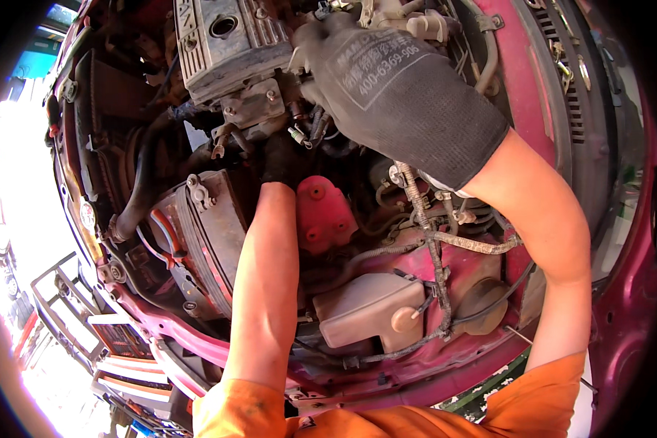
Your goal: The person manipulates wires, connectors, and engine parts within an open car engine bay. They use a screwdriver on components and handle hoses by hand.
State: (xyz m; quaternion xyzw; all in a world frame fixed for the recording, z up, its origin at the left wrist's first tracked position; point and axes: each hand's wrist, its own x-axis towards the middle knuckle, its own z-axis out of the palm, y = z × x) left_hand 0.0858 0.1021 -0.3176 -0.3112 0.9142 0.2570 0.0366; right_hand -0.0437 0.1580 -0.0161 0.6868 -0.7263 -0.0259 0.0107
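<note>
My left hand (278, 162), in a dark glove, reaches down into the engine bay below the end of the engine. Shadow and engine parts hide its fingers, so what it touches cannot be seen. My right hand (372, 77), in a grey-black work glove with pale print, lies over the end of the engine beside the ribbed valve cover (233, 55). Its fingers are bent inward, and whatever they grip is hidden under the glove. Between the two hands hang a loose wiring connector (299, 137) and dark hoses. A metal bracket (254, 108) is bolted below the valve cover.
A battery (215, 219) stands left of my left forearm, and a red mount plate (323, 214) to its right. Nearer lie a plastic reservoir (372, 310) and a taped wiring harness (438, 270). A thick radiator hose (142, 182) runs at the left. Pink bodywork (536, 80) borders the bay.
</note>
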